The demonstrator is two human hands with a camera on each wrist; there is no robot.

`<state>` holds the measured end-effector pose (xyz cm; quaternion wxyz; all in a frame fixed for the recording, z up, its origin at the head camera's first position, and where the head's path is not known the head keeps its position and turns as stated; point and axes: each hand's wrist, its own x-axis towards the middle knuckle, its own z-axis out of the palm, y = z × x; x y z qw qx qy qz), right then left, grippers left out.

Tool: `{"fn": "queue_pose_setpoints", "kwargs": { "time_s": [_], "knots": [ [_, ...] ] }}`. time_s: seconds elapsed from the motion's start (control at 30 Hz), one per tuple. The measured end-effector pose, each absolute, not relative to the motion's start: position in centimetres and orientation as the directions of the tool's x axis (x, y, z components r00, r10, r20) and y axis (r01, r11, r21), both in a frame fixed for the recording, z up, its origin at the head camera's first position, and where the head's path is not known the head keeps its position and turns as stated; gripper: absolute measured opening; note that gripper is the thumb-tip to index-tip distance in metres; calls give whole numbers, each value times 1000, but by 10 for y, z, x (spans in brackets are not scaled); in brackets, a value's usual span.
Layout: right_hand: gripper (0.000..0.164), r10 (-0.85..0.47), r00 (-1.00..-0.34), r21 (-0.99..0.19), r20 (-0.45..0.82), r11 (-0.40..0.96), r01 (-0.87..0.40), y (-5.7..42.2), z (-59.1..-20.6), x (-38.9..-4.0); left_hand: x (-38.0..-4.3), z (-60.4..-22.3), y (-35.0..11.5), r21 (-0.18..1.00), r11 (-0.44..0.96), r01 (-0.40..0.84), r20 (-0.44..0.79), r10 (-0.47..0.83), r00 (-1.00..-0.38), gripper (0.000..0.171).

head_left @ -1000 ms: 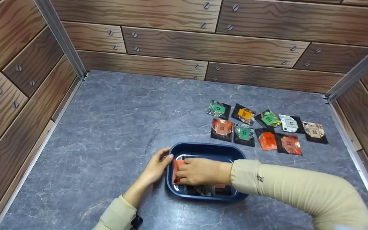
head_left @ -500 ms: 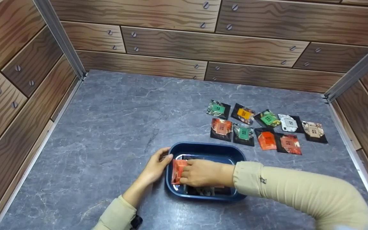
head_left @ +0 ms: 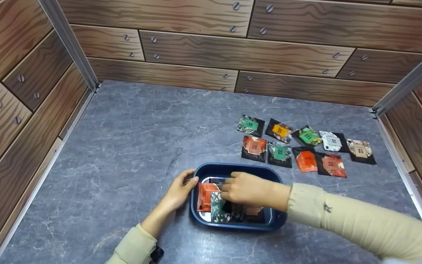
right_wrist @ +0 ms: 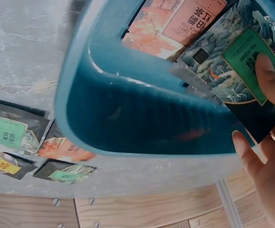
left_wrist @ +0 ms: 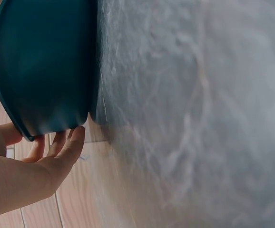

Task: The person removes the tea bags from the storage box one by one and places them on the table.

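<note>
A dark blue oval-cornered plastic tub (head_left: 240, 227) stands on the table in front of the person. My left hand (head_left: 178, 191) grips its left end, thumb over the rim and fingers against the outer wall (left_wrist: 47, 61). Inside the tub, my right hand (head_left: 248, 189) pinches a green-labelled tea sachet (head_left: 219, 209) between thumb and fingers. Its label reads GREEN TEA in the right wrist view, where the sachet (right_wrist: 223, 57) hangs tilted. A red-orange sachet (head_left: 203, 198) lies at the tub's left end. Other sachets in the tub are partly hidden under the right hand.
Several tea sachets lie in two loose rows beyond the tub at right, among them an orange-labelled one (head_left: 280, 130), a white one (head_left: 330, 141) and a beige one (head_left: 360, 151). Wood-patterned walls (head_left: 192, 47) enclose the grey marbled table (head_left: 134, 139).
My right hand has moved from the red-orange sachet up and to the right, and the green tea sachet now shows in its fingers. The left hand stays on the tub.
</note>
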<state>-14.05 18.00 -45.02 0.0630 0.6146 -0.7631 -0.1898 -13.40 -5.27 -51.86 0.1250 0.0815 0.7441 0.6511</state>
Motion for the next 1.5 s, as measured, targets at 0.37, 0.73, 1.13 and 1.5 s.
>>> {"fn": "queue_pose_setpoints", "kwargs": {
  "time_s": [0.37,0.73,1.13,1.5],
  "knots": [
    [23,-951,-308,246,-1,298,-922,205,-430,-134,-135,-519,-53,988,149,-47,-89,293,-952,40],
    [17,-900,-378,114,216,408,-906,239,-420,-131,-135,-519,-53,990,137,-31,-70,289,-955,39],
    [24,-776,-509,-47,373,532,-845,287,-416,-123,-135,-520,-53,987,155,-44,-88,290,-953,39],
    [29,-646,-630,-60,431,676,-735,343,-406,-125,-135,-520,-52,992,123,-38,-73,289,-954,39]
  ]
}}
